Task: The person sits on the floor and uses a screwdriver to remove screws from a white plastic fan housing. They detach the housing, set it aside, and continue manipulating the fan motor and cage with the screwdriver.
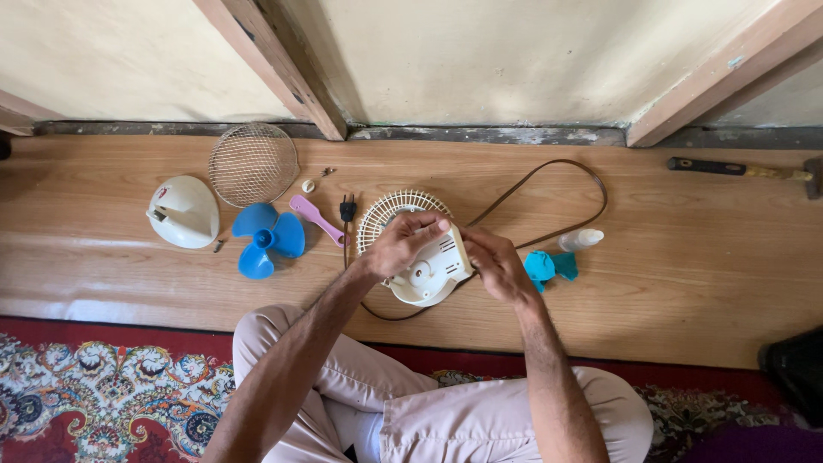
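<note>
A small cream fan body [426, 273] with its rear grille [387, 209] lies on the wooden floor in front of me. My left hand [401, 243] grips its top edge from the left. On the fan body's right side my right hand [493, 260] rests, fingers curled against the casing. The fan's brown cord [549, 171] loops off to the right and ends in a black plug [347, 207].
To the left lie a blue fan blade [267, 239], a round wire grille [253, 164], a cream housing cover [182, 212], a pink-handled tool [315, 218] and small screws. A teal cloth [549, 266] and white bottle [581, 239] lie right. A hammer [744, 171] lies far right.
</note>
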